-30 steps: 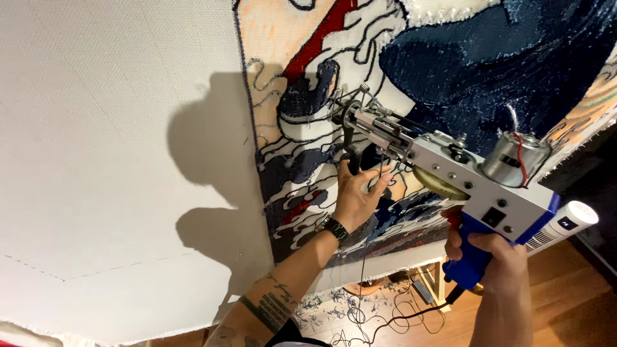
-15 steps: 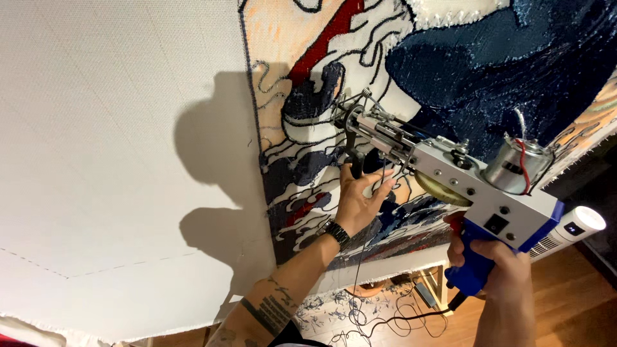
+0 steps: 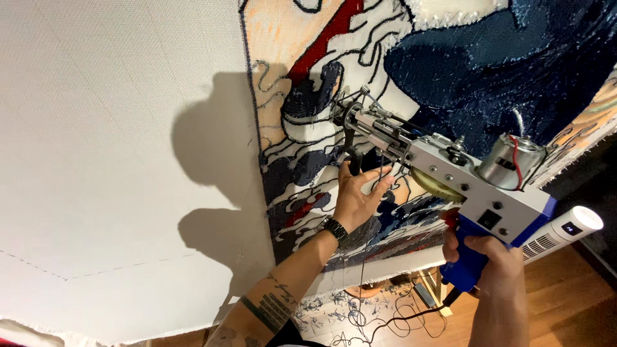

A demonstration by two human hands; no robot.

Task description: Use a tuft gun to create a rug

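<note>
In the head view, the tufting gun (image 3: 443,170) runs along a slanted axis, its needle end aimed up and left into the stretched backing cloth (image 3: 122,141), near the left edge of the tufted rug design (image 3: 488,71). The right hand (image 3: 491,257) is wrapped tight around the blue rear handle at the gun's lower right end; the left hand (image 3: 360,196) grips the black front handle beneath the needle end. The gun has a grey-white metal body, a silver motor on top and a brass-coloured gear.

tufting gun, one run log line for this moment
right hand grips tufting gun blue handle | left hand on front grip | tip at tufted cloth
</note>
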